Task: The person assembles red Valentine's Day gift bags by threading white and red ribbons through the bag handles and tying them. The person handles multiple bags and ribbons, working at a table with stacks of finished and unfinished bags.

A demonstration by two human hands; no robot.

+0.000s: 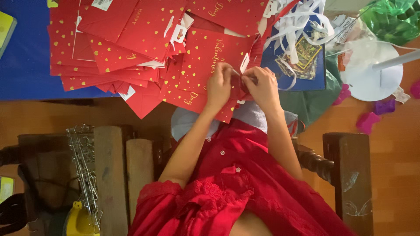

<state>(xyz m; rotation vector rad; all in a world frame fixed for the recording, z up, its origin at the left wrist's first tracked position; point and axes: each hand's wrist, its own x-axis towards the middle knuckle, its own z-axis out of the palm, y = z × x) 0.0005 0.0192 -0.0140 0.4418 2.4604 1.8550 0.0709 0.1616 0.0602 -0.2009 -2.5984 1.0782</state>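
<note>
My left hand [219, 85] and my right hand [261, 86] meet over a flat red paper gift bag [199, 65] with gold hearts. Both pinch a small red piece, probably the bag's ribbon handle [239, 81], at the bag's near right corner. The fingers hide what exactly they grip. A white tag [244, 62] pokes up just behind my fingers. The bag lies on top of a spread pile of similar red bags [113, 43] on a blue surface [24, 57].
A heap of white ribbons [297, 19] lies right of the bags. Further right are a white round base with a pole [372, 72], green cellophane [389, 19] and pink plastic pieces [367, 122]. Wooden chair parts [348, 175] flank me; a metal chain [85, 170] hangs at left.
</note>
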